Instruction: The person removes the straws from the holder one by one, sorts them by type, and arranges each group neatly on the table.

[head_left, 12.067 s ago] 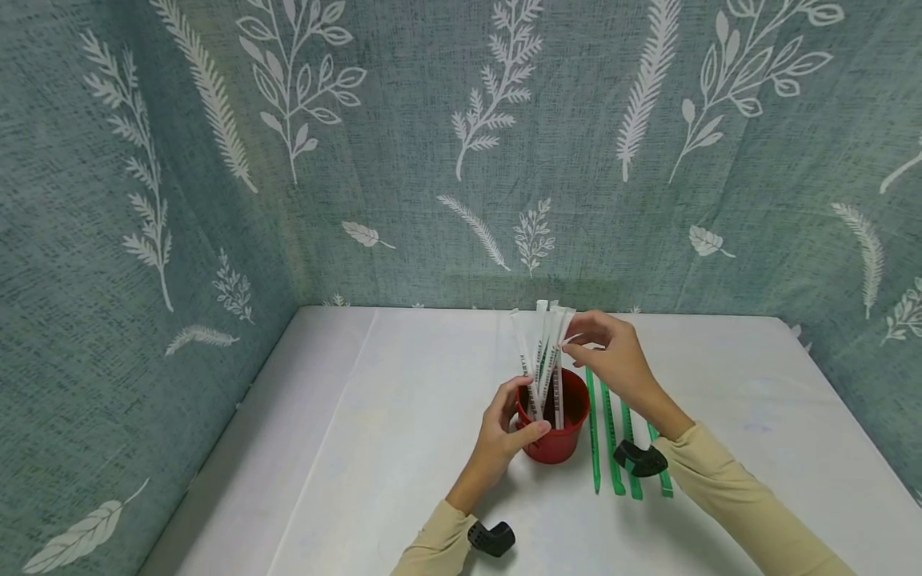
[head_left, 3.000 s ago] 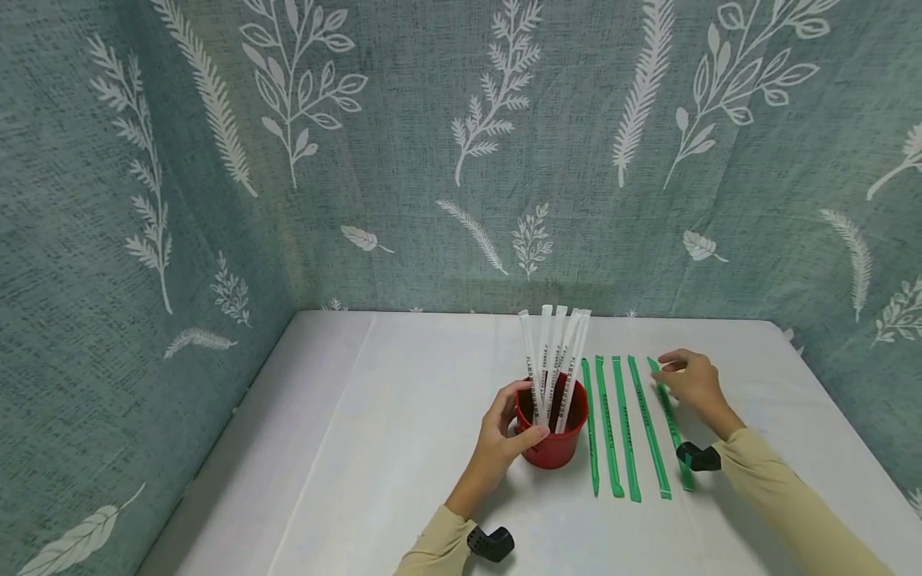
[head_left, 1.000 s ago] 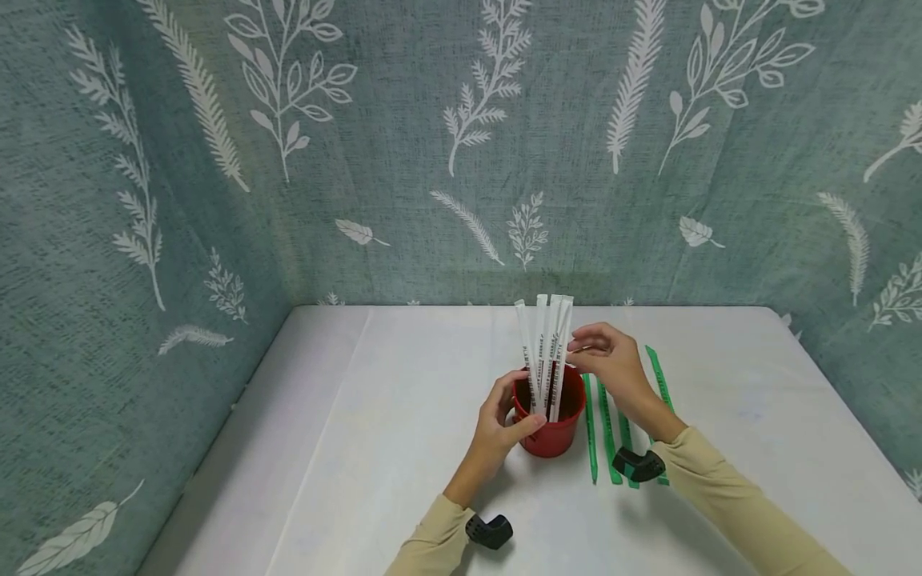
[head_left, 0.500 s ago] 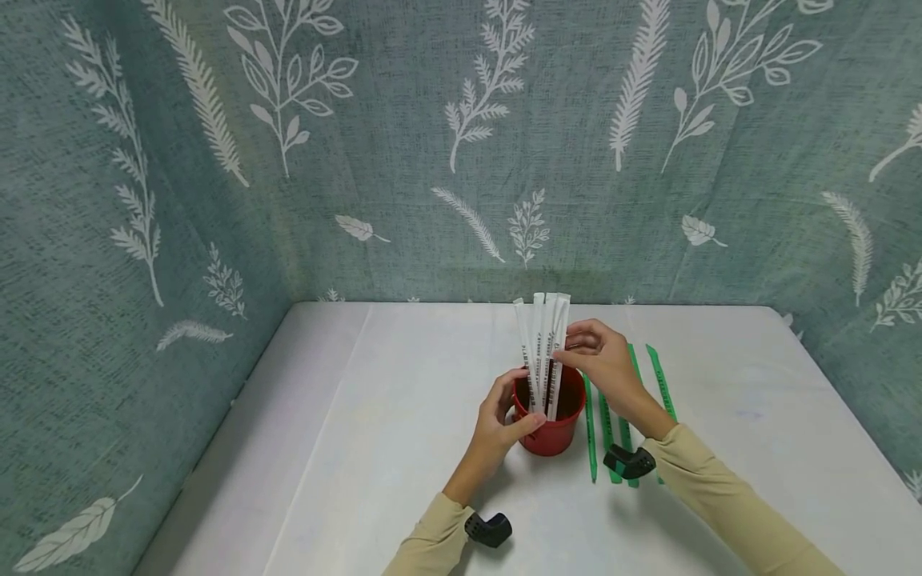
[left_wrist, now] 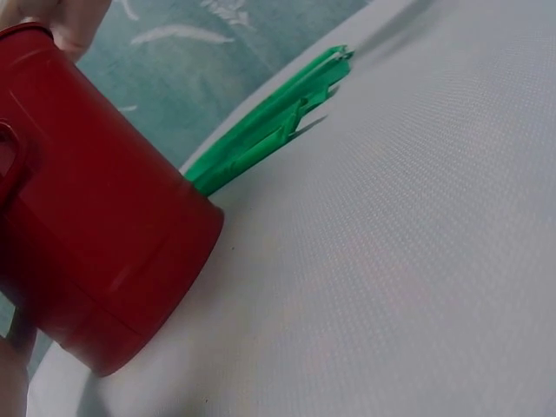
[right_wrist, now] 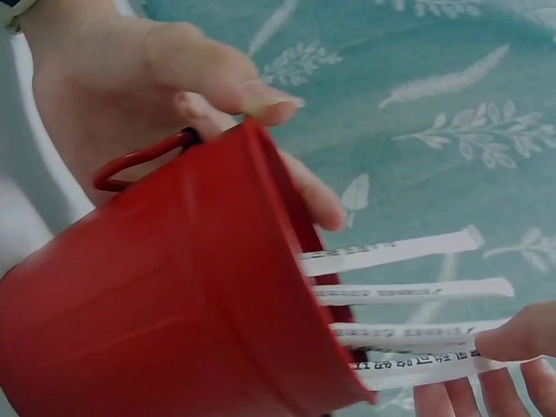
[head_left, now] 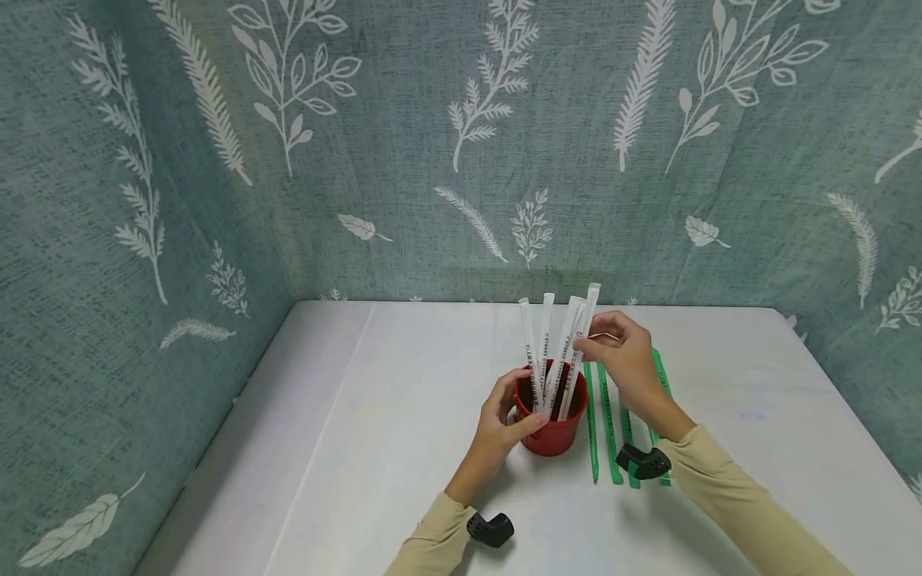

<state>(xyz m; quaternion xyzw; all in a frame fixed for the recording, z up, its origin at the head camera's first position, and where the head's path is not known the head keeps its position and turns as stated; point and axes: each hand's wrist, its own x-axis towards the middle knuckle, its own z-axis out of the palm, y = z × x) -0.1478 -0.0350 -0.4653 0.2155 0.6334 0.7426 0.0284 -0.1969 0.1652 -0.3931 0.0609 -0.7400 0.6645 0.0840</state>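
A red bucket (head_left: 553, 438) stands upright on the white table, holding several white paper-wrapped sticks (head_left: 545, 336) that lean against its rim. My left hand (head_left: 497, 428) grips the bucket's left side, with fingertips at the rim; the right wrist view shows that hand (right_wrist: 130, 87) around the bucket (right_wrist: 165, 287). Between thumb and fingers my right hand (head_left: 634, 372) pinches the rightmost white stick (head_left: 585, 324), whose lower end is inside the bucket. In the right wrist view the right thumb (right_wrist: 521, 334) presses on that stick (right_wrist: 417, 373).
Several green-wrapped sticks (head_left: 592, 424) lie roughly parallel on the table (head_left: 389, 448) to the bucket's right, partly covered by my right hand and forearm. In the left wrist view green sticks (left_wrist: 269, 122) lie behind the bucket. A patterned teal cloth (head_left: 403, 144) hangs behind the table.
From half a second ago, my right hand has moved right and slightly up, drawing the rightmost white stick higher and away from the others. The left hand stays on the bucket.
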